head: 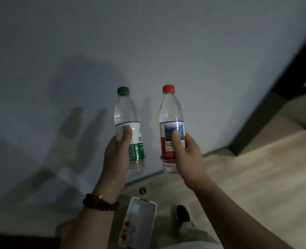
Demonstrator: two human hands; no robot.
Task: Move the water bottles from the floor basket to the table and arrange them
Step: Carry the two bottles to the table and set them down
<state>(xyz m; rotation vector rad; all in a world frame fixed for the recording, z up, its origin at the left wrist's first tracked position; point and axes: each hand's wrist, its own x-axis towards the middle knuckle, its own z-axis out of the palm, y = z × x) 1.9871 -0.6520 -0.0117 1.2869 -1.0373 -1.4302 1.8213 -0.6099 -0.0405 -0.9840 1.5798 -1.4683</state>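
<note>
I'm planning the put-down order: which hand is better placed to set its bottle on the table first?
Probably left: the left hand holds the green-capped bottle fully over the table, while the red-capped bottle sits at its edge.

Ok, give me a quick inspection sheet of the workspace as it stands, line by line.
Surface: white table, bare where visible, shadows only.
Job's things: green-cap bottle in left hand; red-cap bottle in right hand; both upright, held over the table's near edge, not set down. Basket on the floor below, two red caps showing inside.
Clutter: small dark round thing on the floor by the basket; cannot tell what.
Grippers: both hands' fingers wrapped round the labels; bead bracelet on left wrist.
Cables: nothing seen.
Surroundings: light wood floor, black shoe, dim light.
</note>
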